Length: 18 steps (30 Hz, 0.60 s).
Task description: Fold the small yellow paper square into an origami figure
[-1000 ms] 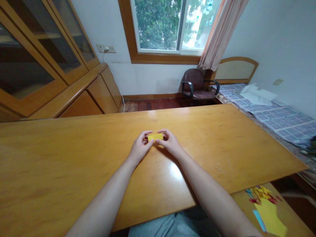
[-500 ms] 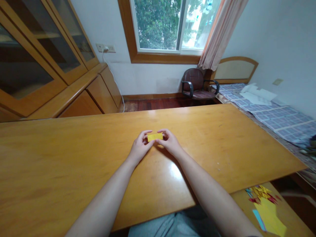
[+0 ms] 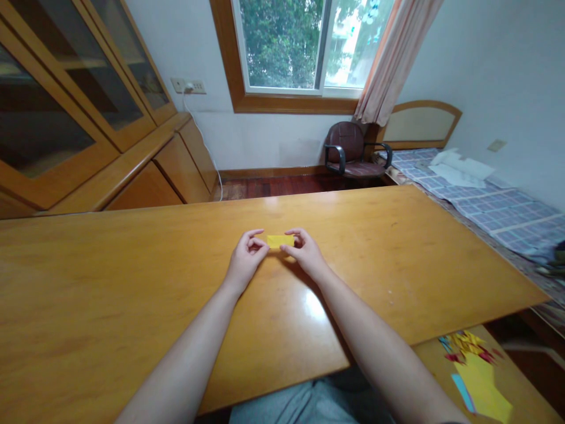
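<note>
Hidden: we see only the middle of the yellow paper strip (image 3: 280, 241). Fingertips cover both its ends, and its folds are too small to read.
Cut off: the forearms run out of the bottom edge, and the table (image 3: 132, 282) runs off at the left.
Hard to make out: the coloured paper heap (image 3: 479, 377) at the lower right is on a lower surface, and we cannot count its pieces.
Count: one strip, two hands, one table, one office chair (image 3: 351, 152), one heap.
Left hand (image 3: 244, 262): fingers curled in narrow, thumb and forefinger pinching the strip's left end.
Right hand (image 3: 306, 254): narrow too, pinching the right end.
Strip's place: level between the two hands, just above the middle of the table. We cannot tell whether it touches the wood.
</note>
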{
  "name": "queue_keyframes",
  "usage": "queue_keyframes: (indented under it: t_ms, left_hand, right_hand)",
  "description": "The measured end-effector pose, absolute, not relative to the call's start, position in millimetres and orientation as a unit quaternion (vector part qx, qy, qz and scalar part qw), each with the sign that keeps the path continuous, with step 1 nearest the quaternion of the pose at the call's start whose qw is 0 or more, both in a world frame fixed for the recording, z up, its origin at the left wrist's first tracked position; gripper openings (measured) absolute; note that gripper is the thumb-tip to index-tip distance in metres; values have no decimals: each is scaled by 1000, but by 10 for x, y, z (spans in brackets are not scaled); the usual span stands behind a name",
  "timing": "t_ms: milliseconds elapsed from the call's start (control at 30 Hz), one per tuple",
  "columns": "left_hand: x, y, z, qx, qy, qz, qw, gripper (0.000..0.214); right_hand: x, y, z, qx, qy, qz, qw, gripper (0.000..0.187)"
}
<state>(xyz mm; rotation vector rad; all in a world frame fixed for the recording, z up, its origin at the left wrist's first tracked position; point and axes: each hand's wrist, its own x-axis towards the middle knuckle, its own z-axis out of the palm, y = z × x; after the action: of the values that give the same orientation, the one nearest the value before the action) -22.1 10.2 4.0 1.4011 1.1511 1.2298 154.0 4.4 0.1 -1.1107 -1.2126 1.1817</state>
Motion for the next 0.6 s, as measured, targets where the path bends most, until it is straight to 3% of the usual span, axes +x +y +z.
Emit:
queue_keyframes:
  t_ms: [600]
  left_hand:
    - [-220, 113, -81, 608, 452, 460, 464, 48]
  right_hand:
    - [1523, 36, -49, -454, -542, 494, 505, 39]
